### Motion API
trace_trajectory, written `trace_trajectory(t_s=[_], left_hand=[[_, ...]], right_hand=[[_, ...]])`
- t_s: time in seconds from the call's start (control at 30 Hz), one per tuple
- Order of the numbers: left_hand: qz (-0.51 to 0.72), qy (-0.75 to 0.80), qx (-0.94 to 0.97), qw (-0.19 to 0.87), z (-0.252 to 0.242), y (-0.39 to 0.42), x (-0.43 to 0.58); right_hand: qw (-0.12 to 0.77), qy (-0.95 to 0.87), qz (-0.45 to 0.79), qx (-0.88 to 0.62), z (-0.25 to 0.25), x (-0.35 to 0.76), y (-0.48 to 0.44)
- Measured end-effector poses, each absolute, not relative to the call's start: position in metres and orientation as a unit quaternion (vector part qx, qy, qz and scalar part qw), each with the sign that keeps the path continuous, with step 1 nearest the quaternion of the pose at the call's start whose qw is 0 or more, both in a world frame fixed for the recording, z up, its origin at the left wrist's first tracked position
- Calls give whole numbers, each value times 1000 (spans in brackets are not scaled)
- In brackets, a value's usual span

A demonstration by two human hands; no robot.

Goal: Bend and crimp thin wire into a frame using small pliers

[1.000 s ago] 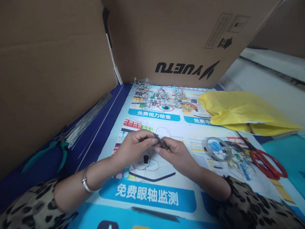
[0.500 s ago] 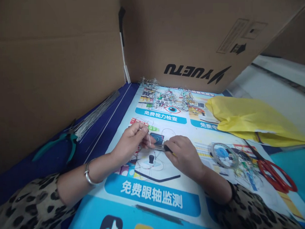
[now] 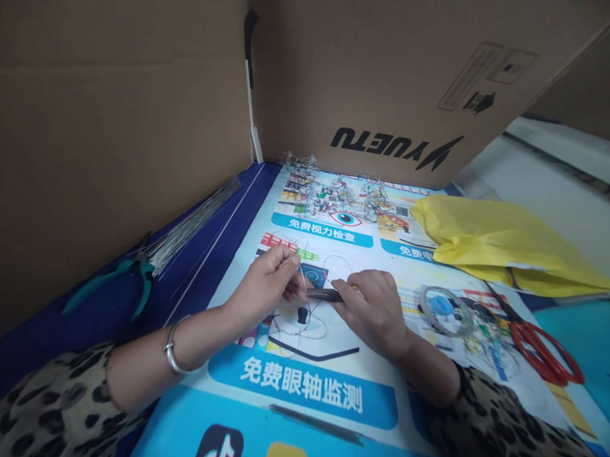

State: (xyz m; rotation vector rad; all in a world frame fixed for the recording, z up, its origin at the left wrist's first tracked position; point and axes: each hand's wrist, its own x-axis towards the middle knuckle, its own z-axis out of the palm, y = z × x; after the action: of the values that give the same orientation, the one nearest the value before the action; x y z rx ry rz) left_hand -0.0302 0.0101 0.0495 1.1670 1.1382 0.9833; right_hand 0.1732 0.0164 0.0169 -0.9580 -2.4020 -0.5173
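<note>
My left hand is closed, thumb and fingers pinching a thin pale wire that stands up from the fingertips. In my closed right hand is a pair of pliers, its slim dark jaws pointing left. The jaw tips meet the wire beside my left fingers; whether they grip it cannot be made out. Most of the handles are hidden in my palm. Fine looped wire hangs below the hands over the printed sheet.
Teal-handled pliers and a bundle of straight wires lie left. Tangled beaded wires sit at the back before cardboard walls. A clear tape roll, red-handled scissors and a yellow bag lie right.
The pliers have turned slightly in my right hand, showing a darker side of the jaws. My left hand still pinches the wire in nearly the same place. The view has shifted a little.
</note>
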Motion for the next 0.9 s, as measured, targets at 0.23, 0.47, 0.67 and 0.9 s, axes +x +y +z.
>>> trace_trajectory(t_s=[0.23, 0.47, 0.67, 0.9], left_hand=[[403, 499, 489, 591, 52, 9, -28], [401, 495, 476, 606, 51, 8, -27], [395, 499, 445, 630, 53, 7, -24], [385, 505, 444, 632, 54, 6, -24]], right_hand=[[256, -880, -213, -338, 18, 174, 16], [262, -879, -221, -331, 19, 175, 16], [272, -877, -233, -319, 21, 174, 15], [271, -880, -239, -308, 23, 175, 15]])
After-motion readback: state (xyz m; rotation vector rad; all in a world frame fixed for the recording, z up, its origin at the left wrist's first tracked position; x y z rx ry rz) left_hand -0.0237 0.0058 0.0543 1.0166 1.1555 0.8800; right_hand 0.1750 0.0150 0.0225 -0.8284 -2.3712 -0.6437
